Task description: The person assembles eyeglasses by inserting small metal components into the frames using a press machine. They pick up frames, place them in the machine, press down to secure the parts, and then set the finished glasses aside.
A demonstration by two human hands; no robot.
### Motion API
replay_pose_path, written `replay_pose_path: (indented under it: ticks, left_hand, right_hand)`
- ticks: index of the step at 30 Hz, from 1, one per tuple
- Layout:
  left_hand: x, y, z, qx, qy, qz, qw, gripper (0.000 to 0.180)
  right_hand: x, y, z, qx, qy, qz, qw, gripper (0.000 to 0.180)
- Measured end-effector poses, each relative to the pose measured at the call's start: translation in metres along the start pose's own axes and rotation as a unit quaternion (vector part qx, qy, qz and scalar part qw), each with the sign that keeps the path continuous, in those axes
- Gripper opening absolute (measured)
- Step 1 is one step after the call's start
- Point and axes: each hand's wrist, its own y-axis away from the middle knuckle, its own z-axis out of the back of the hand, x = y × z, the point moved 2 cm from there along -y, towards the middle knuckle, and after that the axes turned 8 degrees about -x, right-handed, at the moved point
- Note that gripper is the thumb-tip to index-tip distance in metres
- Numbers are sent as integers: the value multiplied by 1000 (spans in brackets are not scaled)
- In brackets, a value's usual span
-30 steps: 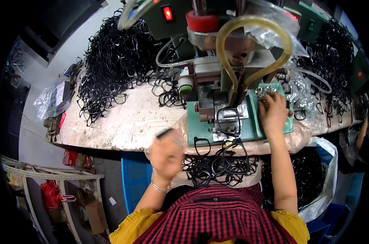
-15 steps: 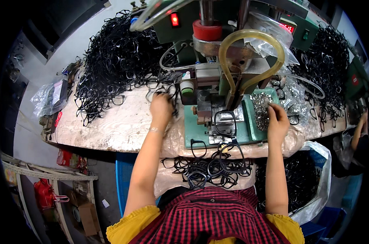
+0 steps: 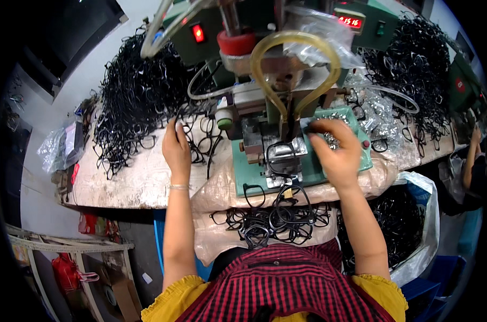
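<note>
Left hand [image 3: 176, 151] moved leftward, uncurled | right hand [image 3: 341, 155] curled | holds unclear | tray [image 3: 365, 160]: metal bits [image 3: 332, 141]

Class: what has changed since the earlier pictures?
The bare left hand moved forward to the loose black eyeglass frames; the bare right hand moved leftward over the green tray, toward the green metal press. Grips unclear. One black frame stayed on the press.
</note>
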Motion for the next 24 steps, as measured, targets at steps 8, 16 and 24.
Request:
replay_pose_path:
  ticks: [8, 16, 24]
  left_hand:
    - [-33, 71, 17, 28, 539, 528, 656, 33]
    - [-194, -22, 113, 217, 777, 403, 432, 26]
    - [-242, 35, 73, 499, 583, 565, 303, 22]
  right_hand:
    - [-11, 18, -28, -45, -194, -180, 963, 40]
    - [23, 13, -28, -22, -260, -213, 942, 49]
    - [7, 5, -2, 42, -34, -93, 994, 35]
